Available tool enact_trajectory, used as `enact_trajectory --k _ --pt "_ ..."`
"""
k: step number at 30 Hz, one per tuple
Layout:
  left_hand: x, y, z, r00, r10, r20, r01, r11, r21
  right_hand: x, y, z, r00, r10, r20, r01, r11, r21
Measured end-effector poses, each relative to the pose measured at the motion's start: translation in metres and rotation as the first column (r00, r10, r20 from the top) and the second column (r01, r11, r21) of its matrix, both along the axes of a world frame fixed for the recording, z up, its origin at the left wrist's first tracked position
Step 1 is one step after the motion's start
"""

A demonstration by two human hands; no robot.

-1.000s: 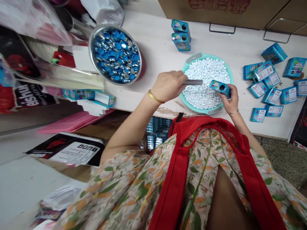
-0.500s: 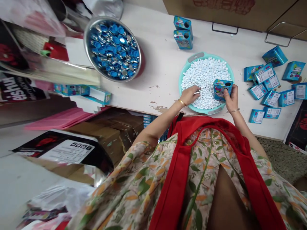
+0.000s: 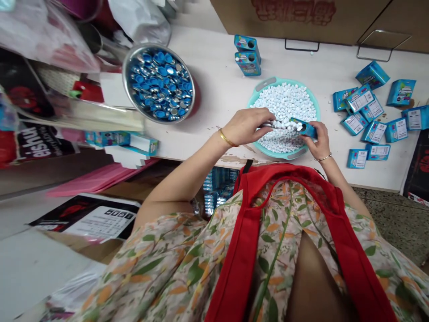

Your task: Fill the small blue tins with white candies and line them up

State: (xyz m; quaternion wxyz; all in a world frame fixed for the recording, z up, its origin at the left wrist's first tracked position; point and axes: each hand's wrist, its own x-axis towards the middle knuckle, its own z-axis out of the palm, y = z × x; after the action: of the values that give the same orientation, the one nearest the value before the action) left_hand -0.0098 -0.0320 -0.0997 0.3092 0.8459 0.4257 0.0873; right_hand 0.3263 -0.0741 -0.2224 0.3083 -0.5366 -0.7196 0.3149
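Observation:
A turquoise basin (image 3: 315, 102) with grey handles holds a heap of small white candies (image 3: 286, 97). Over its near side, my left hand (image 3: 246, 126) grips a metal scoop (image 3: 267, 124), which is loaded with white candies. The scoop's front end meets the mouth of a blue candy tin (image 3: 309, 129). My right hand (image 3: 320, 141) is closed round this tin and keeps it tilted, its opening towards the scoop. Some candies sit right at the opening; the inside of the tin is hidden.
At the left stands a steel bowl (image 3: 125, 85) full of blue-and-silver caps (image 3: 161, 87). Two blue tins with round holes (image 3: 248, 62) stand behind the basin. Several more tins (image 3: 360, 98) lie to the right. A cardboard box (image 3: 291, 27) borders the back.
My left hand has risen out of the candies with a loaded scoop and come to the tin. The right hand has tipped the tin over towards it. The view has shifted slightly.

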Motion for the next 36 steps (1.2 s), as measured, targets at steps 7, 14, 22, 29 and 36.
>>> enact_trajectory --k 7,14,22,29,36 --pt "0.019 0.015 0.054 0.98 -0.058 -0.189 0.067 0.997 0.044 -0.022 0.003 0.003 0.999 0.046 -0.003 -0.046 0.999 -0.006" --pt "0.039 0.016 0.098 0.918 -0.184 -0.351 0.224 0.971 0.078 -0.027 0.005 -0.002 1.0 0.012 -0.018 -0.012 1.0 0.006" --pt "-0.006 0.006 0.036 0.969 0.07 -0.238 -0.041 0.991 0.125 -0.018 0.004 -0.008 0.999 -0.003 -0.048 0.004 1.0 0.021" --pt "-0.014 -0.019 -0.098 0.905 0.198 -0.377 -0.262 0.957 -0.127 0.013 -0.003 -0.007 0.973 -0.212 -0.09 0.211 0.977 -0.025" --pt "0.061 -0.018 -0.137 0.935 0.193 -0.297 -0.275 0.925 -0.264 0.028 -0.004 -0.005 0.951 -0.296 -0.086 0.292 0.955 -0.05"
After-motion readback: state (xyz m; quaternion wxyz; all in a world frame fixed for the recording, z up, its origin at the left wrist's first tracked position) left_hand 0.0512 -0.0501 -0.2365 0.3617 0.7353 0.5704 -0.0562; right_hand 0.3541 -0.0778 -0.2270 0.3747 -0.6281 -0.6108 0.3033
